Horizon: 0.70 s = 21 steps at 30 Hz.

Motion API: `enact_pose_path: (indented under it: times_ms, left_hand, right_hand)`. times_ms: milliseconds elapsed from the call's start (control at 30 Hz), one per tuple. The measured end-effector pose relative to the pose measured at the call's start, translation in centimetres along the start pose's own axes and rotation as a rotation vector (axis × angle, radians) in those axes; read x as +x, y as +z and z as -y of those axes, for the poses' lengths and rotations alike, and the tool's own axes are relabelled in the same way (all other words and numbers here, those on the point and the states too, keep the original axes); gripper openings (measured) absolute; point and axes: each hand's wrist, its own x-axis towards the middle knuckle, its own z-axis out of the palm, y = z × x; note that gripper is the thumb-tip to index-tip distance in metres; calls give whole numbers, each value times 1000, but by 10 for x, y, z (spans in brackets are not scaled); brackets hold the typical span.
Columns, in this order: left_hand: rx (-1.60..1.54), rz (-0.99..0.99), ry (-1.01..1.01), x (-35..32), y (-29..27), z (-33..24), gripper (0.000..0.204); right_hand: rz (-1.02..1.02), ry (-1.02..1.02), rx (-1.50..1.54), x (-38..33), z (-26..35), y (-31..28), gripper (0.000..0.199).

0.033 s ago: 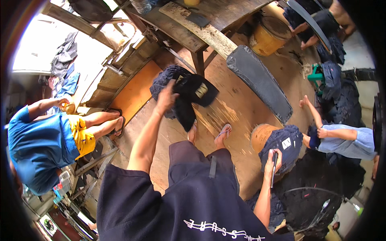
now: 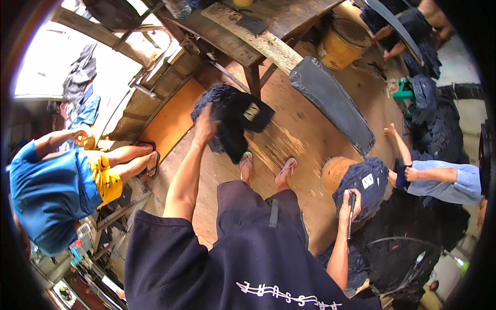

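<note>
My left hand (image 2: 206,128), slightly blurred, is closed on a black garment (image 2: 261,118) with a pale label patch. Part of the garment lies over a bunched dark blue cloth (image 2: 217,95); two of its ends hang toward my feet. My right hand (image 2: 349,205) is wrapped round a slim dark pen-like tool (image 2: 352,209) with a ribbed cord running down from it. Just beyond that hand, a dark blue denim garment (image 2: 376,192) with a white label lies over a round tan drum (image 2: 335,174).
A wooden table (image 2: 289,23) with a plank and a long dark padded board (image 2: 330,103) extends ahead. A yellow drum (image 2: 343,46) stands beside it. People are at left, right and far right. Dark garments (image 2: 408,243) are heaped at right, near a green stool (image 2: 404,97).
My left hand and the black garment have shifted slightly left, and the garment's label has moved with them. My right hand stays on the tool, almost unmoved.
</note>
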Motion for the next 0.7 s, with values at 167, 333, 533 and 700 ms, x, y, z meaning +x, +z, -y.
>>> enact_pose_path:
  times_ms: [167,333,533,700]
  left_hand:
    - [286,106,-269,-75,23,101,78]
    - [-111,938,-314,-157,99,32,85]
    - [-170,1263,-175,-129,170,-161,58]
    - [1,1143,51,-84,195,-265,53]
  right_hand:
    - [-14,47,3,-36,-18,5,25]
    - [-227,466,248,-80,-104,7,28]
    - [-448,422,137,-18,-195,-7,27]
    - [-567,354,-85,103,-301,10,63]
